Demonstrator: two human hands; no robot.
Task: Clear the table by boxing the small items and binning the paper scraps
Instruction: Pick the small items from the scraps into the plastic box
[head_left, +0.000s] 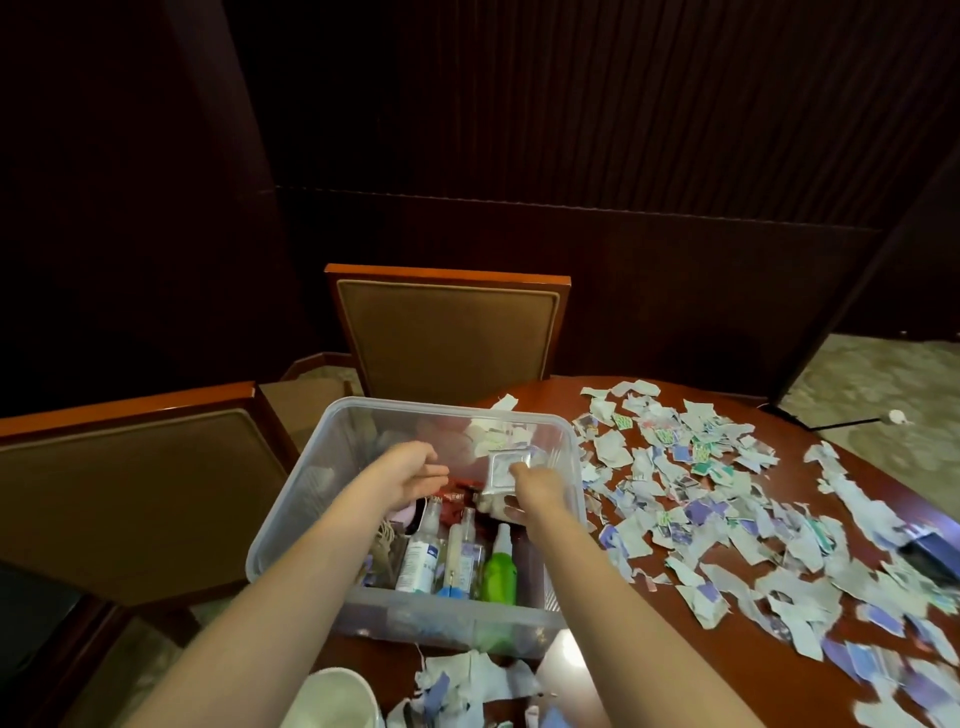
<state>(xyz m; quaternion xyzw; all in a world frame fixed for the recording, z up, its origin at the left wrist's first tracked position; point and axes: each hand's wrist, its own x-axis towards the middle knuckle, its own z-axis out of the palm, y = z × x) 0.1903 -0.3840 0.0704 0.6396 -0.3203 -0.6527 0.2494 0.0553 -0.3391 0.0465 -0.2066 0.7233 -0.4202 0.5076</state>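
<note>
At frame centre, the right hand (540, 488) pinched a clear packet (506, 470) over the plastic box (415, 621); the left hand (410, 473) hovered open (a loose grip might drop it among the paper scraps (727, 519)).

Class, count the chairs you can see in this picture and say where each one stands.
2: one chair behind the clear box, another chair left of it. Others may be out of view.

Two bare forearms run up from the lower edge of the head view, uncovered as far as they show: no sleeve or cuff on either. The left hand (405, 475) and right hand (537, 491) carry no glove, and both wrists are plain. Motion blur softens the fingers, hiding finer detail.
</note>
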